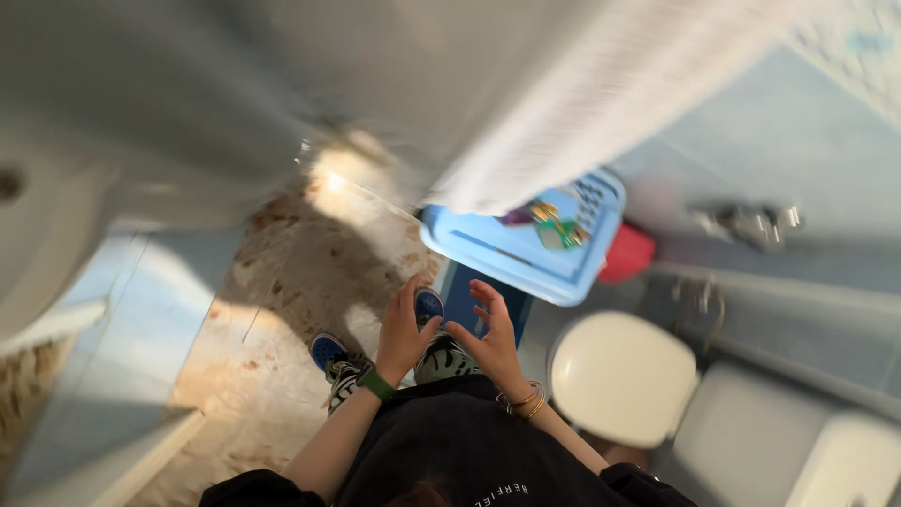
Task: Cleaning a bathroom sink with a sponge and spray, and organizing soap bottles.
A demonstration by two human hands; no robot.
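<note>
Looking straight down through the head camera, I see both hands held out in front of the body, above the feet, holding nothing. My left hand [402, 330] has its fingers held together and pointing forward, a green band at the wrist. My right hand [488, 333] has its fingers spread and slightly curled, with thin bangles [526, 402] on the wrist. The two palms face each other with a small gap between them.

Nearest the fingertips is a light blue plastic basket [526, 246], lying on the floor just ahead of the hands, apart from them; the right fingertips reach closest to its near rim without touching. Small colourful items [556, 225] sit inside it, too blurred to name. A red object [627, 253] lies beside the basket, and a white toilet lid [621, 376] sits to the right of my right hand. Blue shoes [328, 349] show below the hands on the stained floor [300, 272].
</note>
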